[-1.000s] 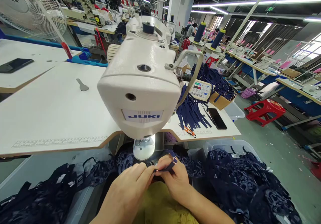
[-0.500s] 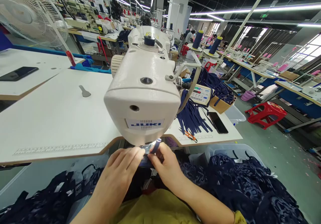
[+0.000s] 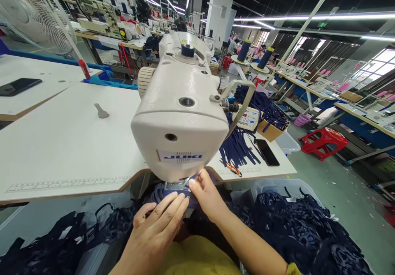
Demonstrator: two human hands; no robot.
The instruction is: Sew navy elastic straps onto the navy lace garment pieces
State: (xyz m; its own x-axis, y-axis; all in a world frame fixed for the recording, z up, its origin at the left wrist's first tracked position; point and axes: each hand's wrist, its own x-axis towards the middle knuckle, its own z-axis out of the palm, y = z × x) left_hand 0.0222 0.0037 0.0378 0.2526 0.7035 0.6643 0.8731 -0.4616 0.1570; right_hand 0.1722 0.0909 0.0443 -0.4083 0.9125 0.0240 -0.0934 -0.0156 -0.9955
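Note:
A white sewing machine [image 3: 182,123] stands in front of me, its head hiding the needle. My left hand [image 3: 160,221] lies with outstretched fingers on navy fabric [image 3: 174,192] at the near end of the machine bed, thumb out to the side. Closed in a pinch, my right hand [image 3: 210,192] grips a narrow navy strap [image 3: 194,178] just right of the needle area. More of the navy garment hangs below the bed, partly hidden by my hands.
Navy straps [image 3: 239,147], orange-handled thread snips [image 3: 233,169] and a phone [image 3: 268,152] lie right of the machine. Bins of dark navy garments [image 3: 293,229] flank me. A metal plate [image 3: 101,111] rests on the left tabletop [image 3: 61,143]. A red stool [image 3: 324,142] stands on the floor.
My left hand has drawn back toward me and flattened on the fabric. My right hand has shifted slightly right and up, still pinching the strap. The view has shifted a little.

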